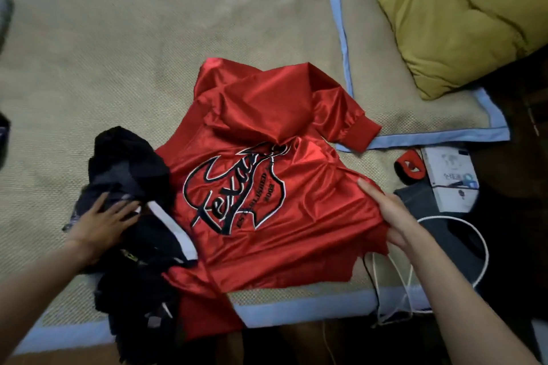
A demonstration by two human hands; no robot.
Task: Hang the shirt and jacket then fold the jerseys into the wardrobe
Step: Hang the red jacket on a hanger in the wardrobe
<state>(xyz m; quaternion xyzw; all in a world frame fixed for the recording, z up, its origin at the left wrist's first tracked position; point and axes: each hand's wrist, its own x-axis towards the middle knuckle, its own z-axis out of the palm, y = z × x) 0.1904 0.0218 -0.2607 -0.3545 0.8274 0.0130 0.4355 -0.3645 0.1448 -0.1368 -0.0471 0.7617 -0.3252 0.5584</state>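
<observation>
A shiny red jacket (275, 187) with a black script logo lies spread back-up on the bed mat, one sleeve folded over its upper part. My right hand (388, 213) holds its right edge, thumb on top and fingers under the cloth. To the left sits a heap of dark clothes (130, 169), black and grey with a white band. My left hand (103, 216) rests flat on that heap with its fingers spread. Part of the dark heap hangs over the bed's front edge.
The woven beige mat (118, 53) with blue trim covers the bed. A yellow-green pillow (465, 18) lies at the back right on a second mat. Right of the jacket are a red-black item (410, 167), a white box (450, 178), a dark cloth and white cables (394, 284).
</observation>
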